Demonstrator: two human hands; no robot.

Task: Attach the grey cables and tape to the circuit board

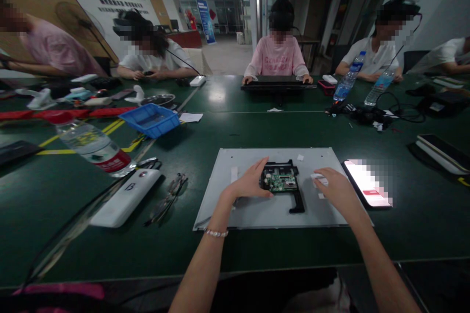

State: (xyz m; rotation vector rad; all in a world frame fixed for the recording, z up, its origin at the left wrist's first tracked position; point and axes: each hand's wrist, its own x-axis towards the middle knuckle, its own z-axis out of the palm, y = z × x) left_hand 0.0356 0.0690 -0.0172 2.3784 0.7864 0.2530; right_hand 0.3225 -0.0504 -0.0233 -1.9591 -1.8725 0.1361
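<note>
A pale grey flat panel (253, 212) lies on the dark green table before me. On its middle sits a green circuit board (281, 182) in a black plastic frame (299, 203), whose arm reaches down to the right. My left hand (249, 181) spans the board's left side, fingers at the upper edge and thumb at the lower edge. To the right, my right hand (336, 188) pinches a small white piece (316, 177) just above the panel; its material is unclear. Small white patches (300, 158) stick to the panel around the board.
A lit phone (367, 183) lies right of the panel. On the left are a white power bank (127, 198), eyeglasses (169, 198), a tilted water bottle (95, 146) and a blue tray (150, 120). Across the table, a person holds a black panel (278, 83); cables (378, 115) and bottles (350, 76) stand at right.
</note>
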